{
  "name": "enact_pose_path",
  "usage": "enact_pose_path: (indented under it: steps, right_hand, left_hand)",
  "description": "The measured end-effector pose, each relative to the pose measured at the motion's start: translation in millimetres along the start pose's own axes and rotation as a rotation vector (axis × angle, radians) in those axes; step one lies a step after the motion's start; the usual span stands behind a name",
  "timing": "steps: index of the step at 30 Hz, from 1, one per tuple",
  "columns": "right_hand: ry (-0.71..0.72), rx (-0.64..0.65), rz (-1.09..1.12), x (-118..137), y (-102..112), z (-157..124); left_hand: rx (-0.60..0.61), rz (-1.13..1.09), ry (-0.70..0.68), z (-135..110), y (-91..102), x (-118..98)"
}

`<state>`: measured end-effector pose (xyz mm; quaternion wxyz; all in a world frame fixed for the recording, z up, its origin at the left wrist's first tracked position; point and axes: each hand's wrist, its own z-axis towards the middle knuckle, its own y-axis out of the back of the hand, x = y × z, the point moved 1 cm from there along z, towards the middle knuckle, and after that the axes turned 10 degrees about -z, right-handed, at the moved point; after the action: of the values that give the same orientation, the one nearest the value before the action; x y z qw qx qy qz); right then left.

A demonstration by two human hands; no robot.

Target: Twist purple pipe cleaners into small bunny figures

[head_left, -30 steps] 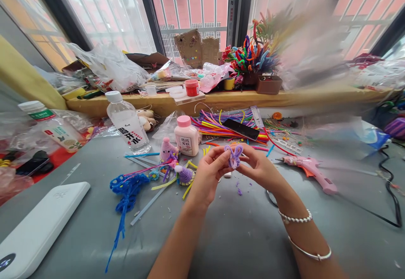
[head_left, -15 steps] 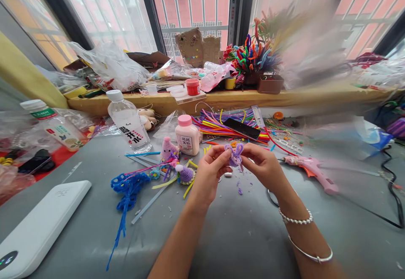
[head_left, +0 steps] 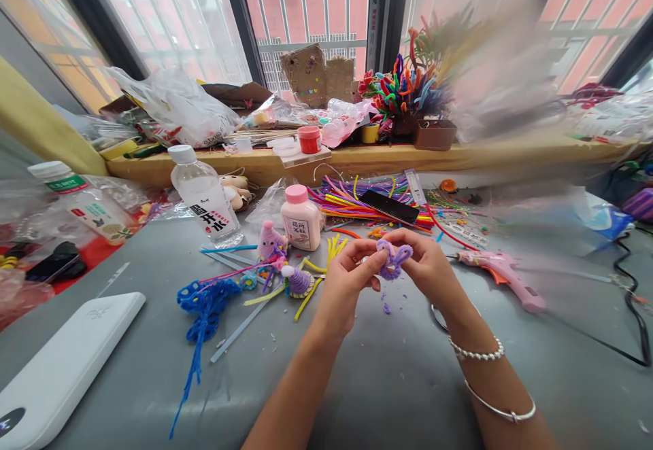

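A small purple fuzzy pipe-cleaner piece with looped ends is held above the grey table. My left hand pinches its left side between thumb and fingers. On the other side, my right hand grips it too, its fingers closed around the back edge. Purple fuzz scraps lie on the table beneath. Left of my hands stand a pink figure with a face and a purple cone-shaped piece. Yellow pipe-cleaner pieces are scattered around them.
A pink glue gun lies to the right. Behind my hands is a bundle of coloured pipe cleaners with a black phone on top. A pink-capped bottle, a water bottle, blue craft work and a white power bank stand left.
Both hands stay on the purple piece, which has turned and shifted slightly right. My left hand has moved right with it. The surroundings look the same.
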<state>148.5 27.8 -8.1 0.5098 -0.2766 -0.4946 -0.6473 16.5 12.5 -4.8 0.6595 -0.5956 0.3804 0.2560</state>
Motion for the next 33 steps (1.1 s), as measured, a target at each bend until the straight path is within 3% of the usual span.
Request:
enact_pose_path:
  steps: [7,12,16,19,24,33]
  right_hand:
    - [-0.049,0.207,0.265,-5,9,-1]
    - [-0.157,0.185,0.477,-8,12,-4]
    - [-0.219,0.259,0.638,-5,11,-5]
    - [-0.286,0.22,0.723,-5,5,-3]
    - [-0.366,0.034,0.661,-8,-4,1]
    - [-0.077,-0.114,0.275,-5,3,2]
  left_hand:
    - [-0.046,-0.004,-0.019,0,-1.7,-3]
    - [-0.048,-0.002,-0.024,-1,-0.6,-5]
    - [-0.036,-0.028,-0.015,0,0.9,-4]
    - [-0.047,-0.042,0.0,0,1.4,-3]
    - [-0.067,0.036,0.037,0,2.4,-3]
    - [-0.089,0.264,0.049,3,5.3,-6]
